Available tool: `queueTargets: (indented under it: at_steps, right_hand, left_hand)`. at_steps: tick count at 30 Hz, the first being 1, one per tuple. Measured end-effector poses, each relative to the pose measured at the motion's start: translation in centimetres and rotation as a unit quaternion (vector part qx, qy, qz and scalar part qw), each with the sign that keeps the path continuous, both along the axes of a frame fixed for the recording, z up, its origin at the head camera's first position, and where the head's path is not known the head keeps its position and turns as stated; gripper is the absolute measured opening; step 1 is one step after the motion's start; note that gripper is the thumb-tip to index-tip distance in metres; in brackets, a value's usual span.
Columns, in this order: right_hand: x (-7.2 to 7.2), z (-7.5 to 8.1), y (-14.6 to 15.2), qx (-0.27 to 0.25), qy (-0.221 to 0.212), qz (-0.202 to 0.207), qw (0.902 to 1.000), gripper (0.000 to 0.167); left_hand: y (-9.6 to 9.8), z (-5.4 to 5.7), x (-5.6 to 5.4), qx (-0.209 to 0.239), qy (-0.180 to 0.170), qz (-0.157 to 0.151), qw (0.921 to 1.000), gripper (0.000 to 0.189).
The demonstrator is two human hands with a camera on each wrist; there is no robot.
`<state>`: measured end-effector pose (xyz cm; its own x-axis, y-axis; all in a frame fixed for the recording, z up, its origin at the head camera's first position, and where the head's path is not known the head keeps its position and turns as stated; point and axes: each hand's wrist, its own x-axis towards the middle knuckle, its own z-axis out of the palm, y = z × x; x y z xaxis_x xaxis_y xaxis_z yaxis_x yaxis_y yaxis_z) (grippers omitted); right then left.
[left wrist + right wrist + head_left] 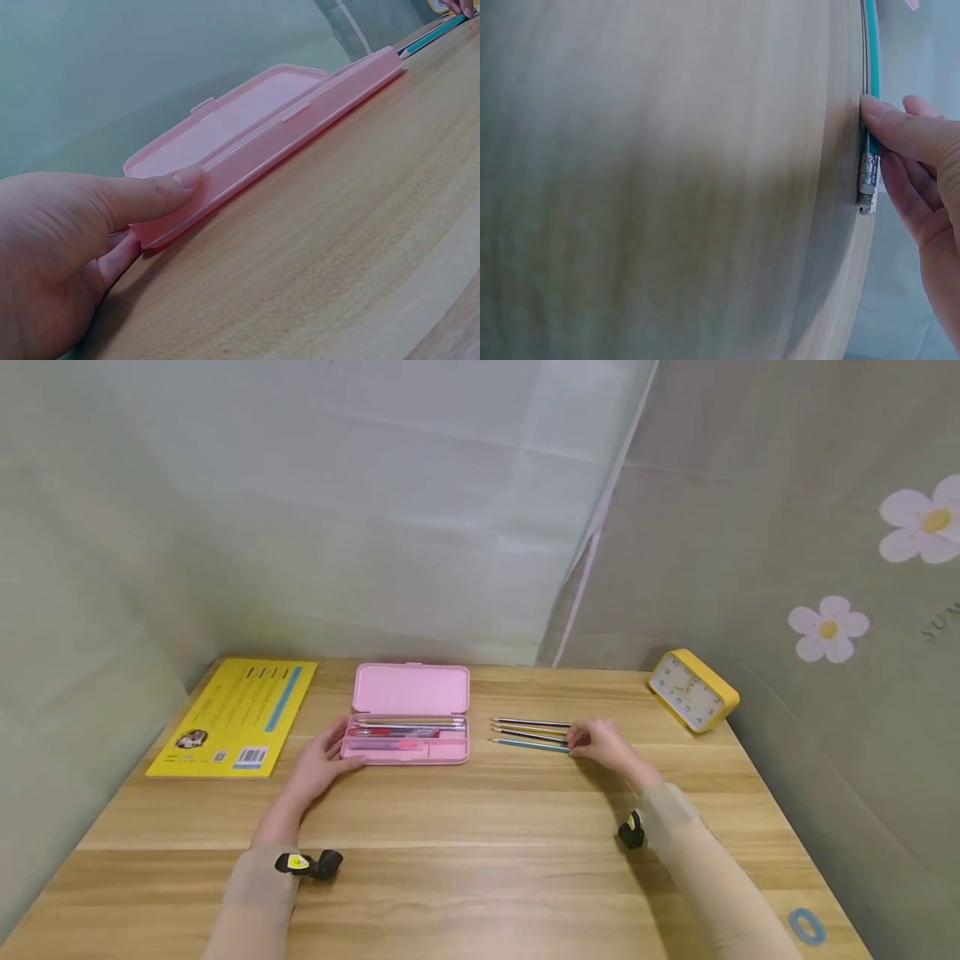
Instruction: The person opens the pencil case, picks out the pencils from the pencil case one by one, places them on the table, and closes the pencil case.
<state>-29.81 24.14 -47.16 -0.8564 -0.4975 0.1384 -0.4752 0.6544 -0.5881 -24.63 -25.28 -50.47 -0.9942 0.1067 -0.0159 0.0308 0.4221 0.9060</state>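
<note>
A pink pencil case (444, 761) lies with its lid (411, 689) raised at the back; several pens and pencils (408, 724) rest inside. My left hand (318, 768) grips its left end, the thumb (169, 191) along the front wall and the other fingers around the end. To the right of the case, several pencils lie side by side on the table, among them a teal pencil (528, 745) at the front and dark ones (525, 722) behind. My right hand (607, 747) pinches the teal pencil near its eraser end, and its fingers partly hide the other pencils' right ends.
A yellow book (240, 718) lies at the table's left. Toward the back right corner stands a yellow alarm clock (686, 689). A blue ring (807, 927) lies near the right edge of the wooden table (465, 860). Curtains (405, 527) hang behind and beside the table.
</note>
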Motion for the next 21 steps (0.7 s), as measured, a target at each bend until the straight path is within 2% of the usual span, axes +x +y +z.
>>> queueTargets:
  at_steps: [21]
  right_hand:
    - [-0.33, -0.1, -0.06, 0.013, 0.0, -0.017, 0.9998, 0.017]
  left_hand:
    - [0.05, 0.36, 0.0, -0.015, -0.01, -0.002, 0.9998, 0.096]
